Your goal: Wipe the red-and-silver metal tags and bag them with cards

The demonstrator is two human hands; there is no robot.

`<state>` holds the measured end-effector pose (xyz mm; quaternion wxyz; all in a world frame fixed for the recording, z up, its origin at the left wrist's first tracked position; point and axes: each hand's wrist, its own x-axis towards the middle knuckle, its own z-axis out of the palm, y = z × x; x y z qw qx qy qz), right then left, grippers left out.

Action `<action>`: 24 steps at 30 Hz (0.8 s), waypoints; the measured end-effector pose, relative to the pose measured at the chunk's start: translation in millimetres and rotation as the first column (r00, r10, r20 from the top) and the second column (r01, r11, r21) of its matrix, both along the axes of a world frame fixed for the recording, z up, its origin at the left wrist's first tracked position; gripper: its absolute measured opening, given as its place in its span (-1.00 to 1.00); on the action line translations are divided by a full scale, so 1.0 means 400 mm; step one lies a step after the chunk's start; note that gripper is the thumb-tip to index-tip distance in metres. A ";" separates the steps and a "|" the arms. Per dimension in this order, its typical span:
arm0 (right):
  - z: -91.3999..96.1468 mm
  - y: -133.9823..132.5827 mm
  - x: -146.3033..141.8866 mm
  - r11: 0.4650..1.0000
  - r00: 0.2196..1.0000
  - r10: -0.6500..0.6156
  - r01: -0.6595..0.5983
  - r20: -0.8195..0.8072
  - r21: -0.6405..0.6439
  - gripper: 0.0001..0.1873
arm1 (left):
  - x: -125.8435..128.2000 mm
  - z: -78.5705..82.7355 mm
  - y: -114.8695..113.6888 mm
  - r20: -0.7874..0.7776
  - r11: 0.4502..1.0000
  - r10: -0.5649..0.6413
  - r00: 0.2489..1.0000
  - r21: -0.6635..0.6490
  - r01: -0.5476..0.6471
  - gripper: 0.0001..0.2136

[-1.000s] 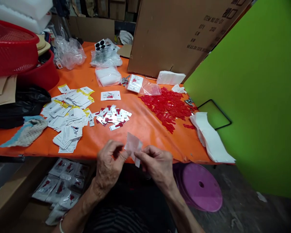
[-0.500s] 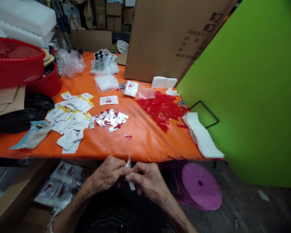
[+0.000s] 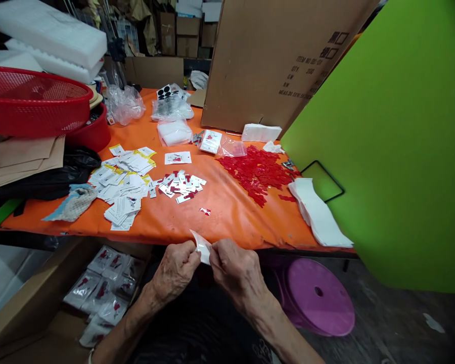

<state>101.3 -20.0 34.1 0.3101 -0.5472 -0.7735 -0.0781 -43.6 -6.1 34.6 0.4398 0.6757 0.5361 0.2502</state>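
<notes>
Head view. Work surface is a table under a creased orange tarp point(image 3: 222, 220), with a large cardboard carton point(image 3: 284, 55) standing at the upper right and a bright green board point(image 3: 398, 151) along the right side. Upper left: white foam sheets point(image 3: 49, 38) above a red mesh basket point(image 3: 34, 103). Shelved cartons point(image 3: 187, 33) sit in the background, top middle. On the tarp: a heap of red plastic pieces point(image 3: 256, 172) right of centre, loose white printed cards point(image 3: 123, 177) left of centre, and smaller white-and-red cards point(image 3: 180, 184) just beside them. A stack of white paper point(image 3: 318, 212) lies at the right edge. Below the table, lower left, filled packets point(image 3: 102, 288) lie in a carton; purple discs point(image 3: 320, 296) are lower right.

A small white sheet point(image 3: 201, 246), thin and slightly translucent, curls between the hands at the table's front edge, bottom centre. Its long axis runs diagonally, free corner pointing to the upper left, other end down right into the fingers.

Left hand point(image 3: 174, 270) and right hand point(image 3: 237, 268) are both curled, gripping the sheet between them, knuckles up, nearly touching.
</notes>
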 end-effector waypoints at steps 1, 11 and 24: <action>0.004 0.002 -0.006 1.000 0.999 0.012 -0.013 0.038 0.018 -0.70 | 0.004 0.000 0.000 -0.008 0.998 0.057 0.998 0.000 -0.057 -0.77; -0.015 -0.006 -0.062 0.993 0.994 -0.039 0.027 0.107 0.113 -0.74 | 0.056 -0.061 0.048 0.230 0.932 0.356 0.906 -0.162 -0.325 -0.91; -0.028 0.064 -0.053 0.966 0.971 -0.039 0.097 -0.237 0.238 -0.89 | 0.084 -0.040 0.099 0.235 0.918 0.376 0.896 0.040 -0.395 -0.86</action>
